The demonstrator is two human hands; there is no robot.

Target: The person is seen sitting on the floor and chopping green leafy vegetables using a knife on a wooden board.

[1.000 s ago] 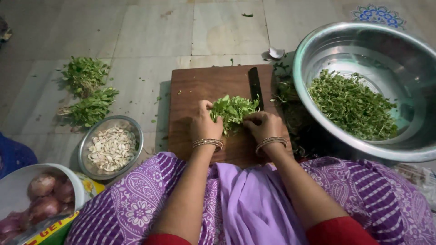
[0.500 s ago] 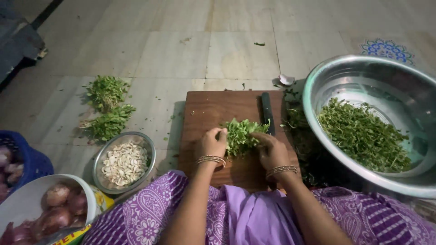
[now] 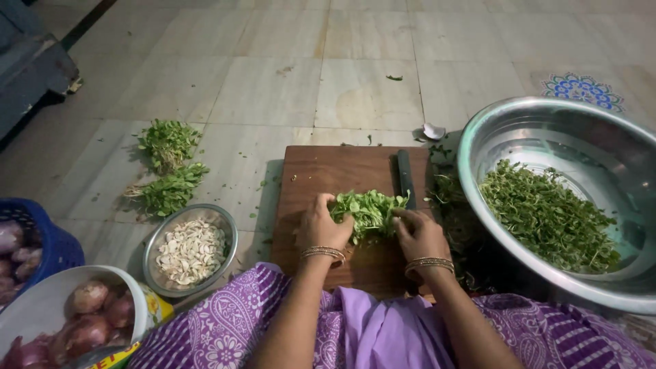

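On a wooden cutting board (image 3: 321, 178) laid on a tiled floor, a seated person's left hand (image 3: 322, 225) and right hand (image 3: 418, 232) cup a loose heap of green leaves (image 3: 369, 210) from either side, fingers curled around it and palms turned inward. A second ago the hands were pressed closer over a tighter mound; the pile now sits lower and broader between them, suggesting it has been gathered and reshaped rather than cut. A dark-handled knife (image 3: 406, 179) lies untouched on the board just beyond the right hand. To the right, a large steel bowl (image 3: 519, 116) holds more greens; at left stand a small bowl of pale garlic pieces (image 3: 190, 251) and two leafy bunches (image 3: 167, 167).
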